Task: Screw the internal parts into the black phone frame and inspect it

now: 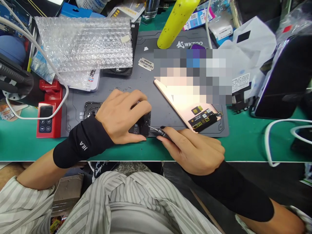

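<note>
My left hand (pixel 122 115) lies curled over an opened black phone (pixel 142 125) on the grey repair mat (pixel 165 110), holding it down. My right hand (pixel 195 148) pinches a small black screwdriver (pixel 159 131) whose thin tip touches the phone's right edge. Most of the phone is hidden under my left hand. A detached rose-gold screen panel (pixel 187 112) with black flex parts lies just right of the phone, partly blurred out.
Bubble wrap (pixel 85 44) covers the mat's back left. A razor blade (pixel 145 64) and tiny screws (pixel 122 87) lie on the mat. A red device (pixel 48 110) stands left, a yellow cylinder (pixel 175 22) behind, a dark phone (pixel 282 78) and white cables (pixel 275 139) right.
</note>
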A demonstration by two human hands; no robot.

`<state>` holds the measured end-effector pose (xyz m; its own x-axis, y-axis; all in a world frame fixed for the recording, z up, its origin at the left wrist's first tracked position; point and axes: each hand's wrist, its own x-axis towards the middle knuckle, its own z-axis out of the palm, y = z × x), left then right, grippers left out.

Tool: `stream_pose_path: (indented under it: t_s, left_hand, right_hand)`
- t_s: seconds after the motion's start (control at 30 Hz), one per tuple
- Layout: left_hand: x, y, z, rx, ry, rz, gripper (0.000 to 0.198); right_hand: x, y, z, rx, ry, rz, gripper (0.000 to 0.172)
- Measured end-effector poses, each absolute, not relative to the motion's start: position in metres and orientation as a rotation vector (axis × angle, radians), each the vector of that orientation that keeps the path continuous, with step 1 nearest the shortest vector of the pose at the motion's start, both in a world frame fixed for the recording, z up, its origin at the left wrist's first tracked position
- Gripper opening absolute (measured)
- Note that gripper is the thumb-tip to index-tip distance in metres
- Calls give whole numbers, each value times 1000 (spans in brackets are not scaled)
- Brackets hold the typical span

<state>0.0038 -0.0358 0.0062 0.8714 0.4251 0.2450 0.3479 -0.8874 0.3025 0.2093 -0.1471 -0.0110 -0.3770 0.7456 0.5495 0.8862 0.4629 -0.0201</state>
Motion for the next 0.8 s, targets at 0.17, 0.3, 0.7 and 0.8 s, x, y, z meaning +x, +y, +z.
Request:
stream_pose_path:
  t_s: [0.17,0.3,0.7,0.8]
  left_hand:
    - [4,-36,7,2805,590,502,60]
    - [5,-37,10,2811,607,482,65]
    - [5,-37,10,2782,632,460,60]
    - [6,-39,10,2781,661,480,60]
  right_hand:
    - [208,-146,-11,-1377,-2223,-422,13]
    - [208,-146,-12,-1398,-2192,-427,13]
    - [208,-149,-15,-1428,-2144,-395,13]
    - [208,-150,-14,-1435,-2133,-390,13]
